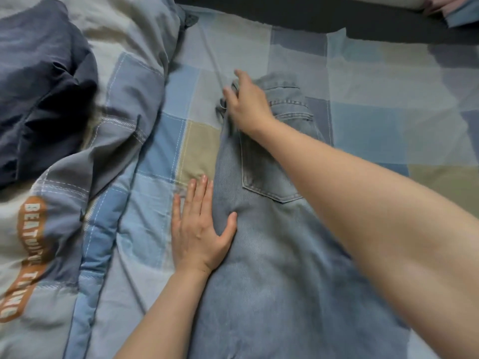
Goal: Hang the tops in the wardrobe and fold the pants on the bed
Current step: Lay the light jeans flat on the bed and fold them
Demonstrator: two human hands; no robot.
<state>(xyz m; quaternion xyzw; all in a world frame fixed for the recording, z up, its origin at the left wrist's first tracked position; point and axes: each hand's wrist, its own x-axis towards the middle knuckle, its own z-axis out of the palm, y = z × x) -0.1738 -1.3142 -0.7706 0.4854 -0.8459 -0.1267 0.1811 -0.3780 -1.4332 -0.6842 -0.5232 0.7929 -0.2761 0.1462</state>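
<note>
- The jeans (pixel 272 229) lay lengthwise on the bed (pixel 388 120), halved leg over leg, not yet folded short.
- The left hand (pixel 199 229) pressed flat on their edge.
- The right hand (pixel 246 102) gripped the waistband.
- A dark garment (pixel 44 99) waited on the duvet (pixel 134 81).

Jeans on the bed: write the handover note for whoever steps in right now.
Left hand: flat, fingers straight, pressing the left edge of the light blue jeans.
Right hand: at the waistband, blurred; grip unclear.
Jeans lie lengthwise on the patchwork bedsheet, back pocket up, seemingly folded leg over leg.
Dark navy garment sits crumpled on the duvet.
Left: fold the jeans shorter; sort the navy garment. Wardrobe not in view.
</note>
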